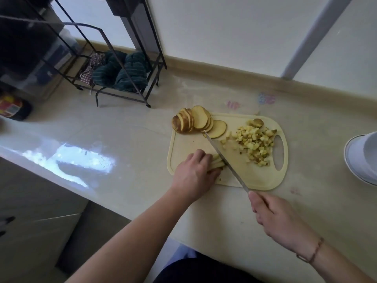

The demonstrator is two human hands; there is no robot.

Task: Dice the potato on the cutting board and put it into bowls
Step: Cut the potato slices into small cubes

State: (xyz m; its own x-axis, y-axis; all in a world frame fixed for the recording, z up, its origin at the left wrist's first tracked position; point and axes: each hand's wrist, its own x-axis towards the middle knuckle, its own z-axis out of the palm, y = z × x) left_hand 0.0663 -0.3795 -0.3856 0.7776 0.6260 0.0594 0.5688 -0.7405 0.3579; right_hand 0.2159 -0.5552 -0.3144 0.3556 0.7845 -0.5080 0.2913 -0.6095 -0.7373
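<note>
Gripping one knife (225, 161) by its handle, right hand (279, 219) off the near edge of the cutting board (263, 180). Pinning a few potato strips (217, 163) near the board's left edge, left hand (193, 176), fingers curled. One pile of dice (254, 145) by the handle hole; one fan of slices (195, 121) at the far left corner. One bowl (363, 158) right, well apart.

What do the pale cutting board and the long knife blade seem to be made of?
The cream cutting board with a handle hole looks like moulded plastic: uniform colour, matte face, rounded rim groove. The long narrow knife blade seems to be polished steel, grey and faintly reflective. Its handle is hidden in the right hand.
</note>
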